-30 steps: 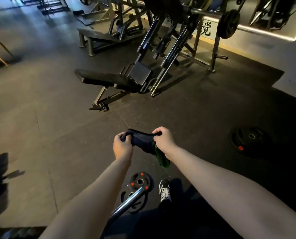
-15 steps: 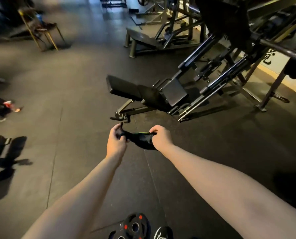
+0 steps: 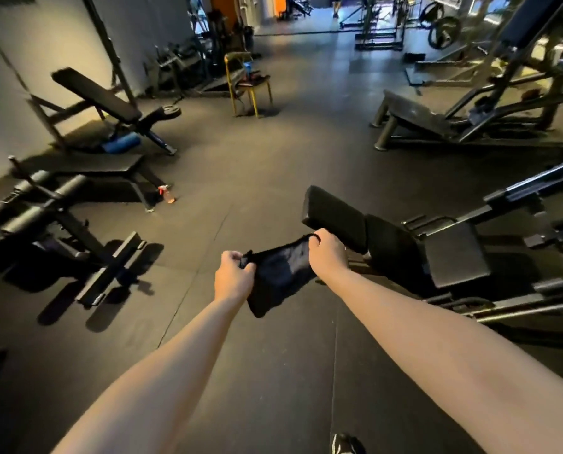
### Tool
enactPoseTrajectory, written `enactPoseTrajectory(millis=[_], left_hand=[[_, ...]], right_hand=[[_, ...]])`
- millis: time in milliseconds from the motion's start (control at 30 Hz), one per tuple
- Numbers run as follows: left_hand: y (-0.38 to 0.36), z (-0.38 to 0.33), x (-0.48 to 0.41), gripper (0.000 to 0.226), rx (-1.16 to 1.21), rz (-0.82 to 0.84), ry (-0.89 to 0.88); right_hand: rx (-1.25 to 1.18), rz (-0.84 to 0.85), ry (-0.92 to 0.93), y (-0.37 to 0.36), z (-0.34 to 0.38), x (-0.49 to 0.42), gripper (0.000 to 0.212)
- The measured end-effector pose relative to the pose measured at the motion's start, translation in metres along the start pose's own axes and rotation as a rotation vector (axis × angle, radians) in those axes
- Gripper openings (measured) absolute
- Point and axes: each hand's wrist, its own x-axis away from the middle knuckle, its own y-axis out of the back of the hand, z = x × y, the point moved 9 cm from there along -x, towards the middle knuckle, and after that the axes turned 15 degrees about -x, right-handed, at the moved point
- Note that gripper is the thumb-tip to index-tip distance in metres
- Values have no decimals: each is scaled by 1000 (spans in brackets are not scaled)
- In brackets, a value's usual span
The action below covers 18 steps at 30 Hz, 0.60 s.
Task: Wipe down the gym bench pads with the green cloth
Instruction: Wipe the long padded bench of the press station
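Hands: left hand [image 3: 232,276] and right hand [image 3: 327,253] each clamp, fingers curled, on an upper corner of the dark soft cloth [image 3: 281,275] (green not discernible in this light), held spread in the air near the black padded bench pad [image 3: 334,216]. Judgement: fold it flat first, then wipe lengthwise in overlapping passes, edges included.

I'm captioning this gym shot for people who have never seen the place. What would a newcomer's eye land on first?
First, at centre, the left hand and right hand grip a cloth, which looks dark in this light, stretched between them. Just beyond the right hand lies a black bench pad on a low machine. Farther back, at upper centre, a yellow-framed chair stands out.
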Motion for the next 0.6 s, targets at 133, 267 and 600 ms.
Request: enactPoseTrajectory(millis=[133,267,600], left_hand=[[0,-26,-42,26,13,-51,-34],[1,-24,-82,40,54,-94,29],[15,7,-258,30,325,-196,395]], right_hand=[[1,36,-10,-12,12,-72,32],[-42,151,-150,-37,6,-131,26],[-146,428,-201,-207,60,-281,30]])
